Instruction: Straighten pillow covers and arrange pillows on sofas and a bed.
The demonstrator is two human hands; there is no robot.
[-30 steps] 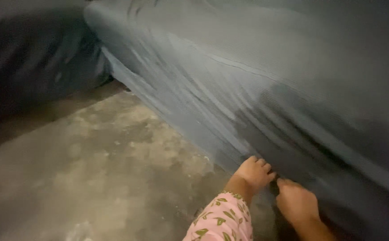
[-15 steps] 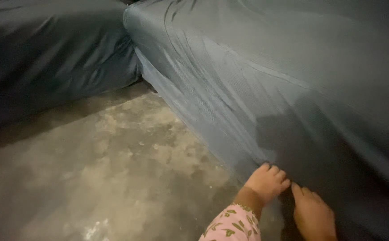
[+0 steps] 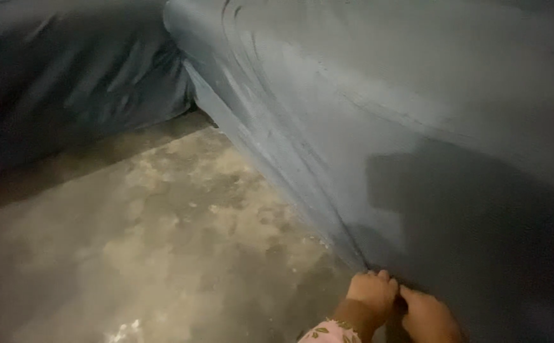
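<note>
A blue-grey fabric cover point(image 3: 366, 101) is stretched over a large cushioned seat that fills the right side of the head view. My left hand point(image 3: 372, 292), with a pink leaf-print sleeve point(image 3: 331, 333) behind it, grips the cover's bottom edge near the floor. My right hand point(image 3: 426, 317) sits right beside it, fingers curled into the same edge. Folds in the fabric run up and away from both hands. A dark shadow falls on the cover just above them.
A mottled concrete floor point(image 3: 150, 235) spreads across the left and centre. A second seat section under dark fabric point(image 3: 67, 82) stands at the upper left, meeting the first at a corner.
Both hands have dropped lower and closer together along the cover's bottom edge, and the fabric folds have pulled tauter. The view shifted slightly.
</note>
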